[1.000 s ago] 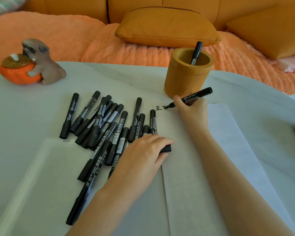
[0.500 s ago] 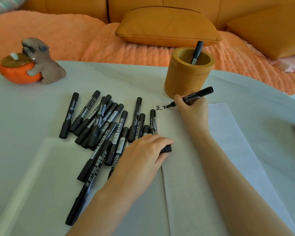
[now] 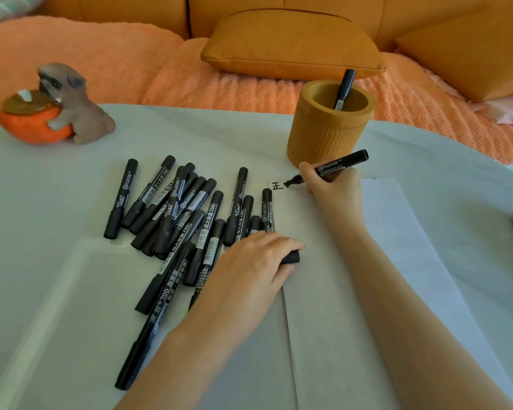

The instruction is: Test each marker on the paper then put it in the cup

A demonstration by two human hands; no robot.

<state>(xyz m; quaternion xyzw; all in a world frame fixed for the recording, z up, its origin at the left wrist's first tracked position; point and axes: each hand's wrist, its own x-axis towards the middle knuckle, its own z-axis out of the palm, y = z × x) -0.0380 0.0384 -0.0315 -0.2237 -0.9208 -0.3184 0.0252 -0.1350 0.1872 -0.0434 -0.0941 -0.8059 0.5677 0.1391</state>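
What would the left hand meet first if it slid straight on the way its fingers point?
Probably the right forearm. The left hand, gripping a cap, points up and right over bare paper; the forearm crosses that line, though its height above the paper is unclear.

The cup (image 3: 323,137) is mustard yellow, with a fine ribbed pattern low on its wall; the standing marker (image 3: 344,87) inside is black. The loose markers (image 3: 190,220) are black with white print and barcode labels, and the writing marker (image 3: 344,162) and cap (image 3: 290,257) are black too. The paper (image 3: 323,306) is white with black strokes, the table (image 3: 42,202) pale grey. The dog figurine (image 3: 77,113) is grey-brown, its fruit (image 3: 33,128) orange. The blanket (image 3: 219,87) is orange knit, the cushion (image 3: 290,42) ochre.
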